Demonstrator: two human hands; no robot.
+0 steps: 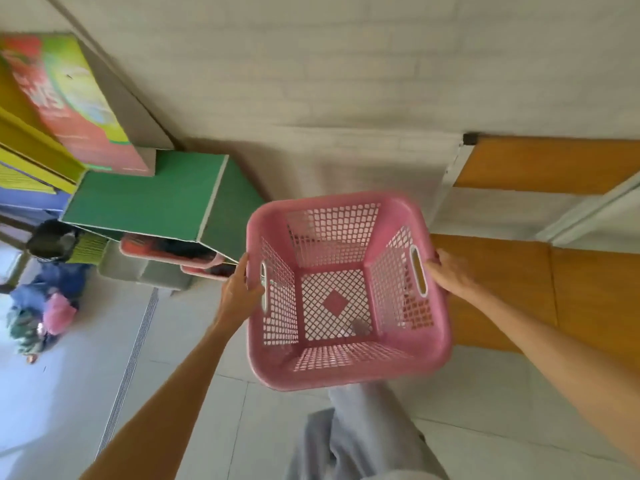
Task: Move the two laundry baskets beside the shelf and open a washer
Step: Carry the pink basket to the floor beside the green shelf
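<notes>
between the two hands, the empty pink basket (348,292) is hanging level, left fingers (242,271) and right fingers (437,263) clenching its side handles, shelf (156,199) lying up-left of them

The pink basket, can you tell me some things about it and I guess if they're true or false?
1. Both hands hold the pink basket. True: the left hand grips one handle and the right hand the other.
2. The basket is full of clothes. False: it looks nearly empty, with only a small unclear bit at the bottom.
3. The green box is left of the basket. True.
4. The clothes pile sits inside the basket. False: it lies on the floor far to the left.
5. The basket is blue. False: it is pink.
</notes>
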